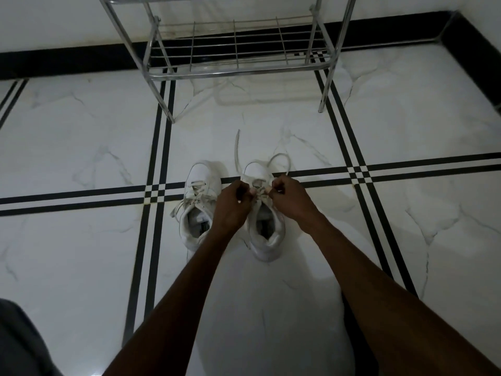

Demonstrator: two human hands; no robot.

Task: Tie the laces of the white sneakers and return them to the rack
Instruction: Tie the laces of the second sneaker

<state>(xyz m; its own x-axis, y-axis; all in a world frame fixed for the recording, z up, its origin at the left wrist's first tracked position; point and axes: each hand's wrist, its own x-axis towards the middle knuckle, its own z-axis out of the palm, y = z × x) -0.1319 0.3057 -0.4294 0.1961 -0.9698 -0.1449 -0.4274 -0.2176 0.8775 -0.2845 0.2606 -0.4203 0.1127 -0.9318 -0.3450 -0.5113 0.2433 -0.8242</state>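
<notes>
Hands (pixel 260 198) pinched on sneaker laces (pixel 279 161)

Floor (pixel 81 147): glossy white marble tile with black inlay stripes. Two white sneakers rest side by side at centre, left sneaker (pixel 199 204), right sneaker (pixel 267 229) (toes toward 12 o'clock). Metal rack (pixel 235 63) stands at 12 o'clock.

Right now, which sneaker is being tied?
The right sneaker: both hands, left hand and right hand, grip its laces. The left sneaker sits untouched.
</notes>
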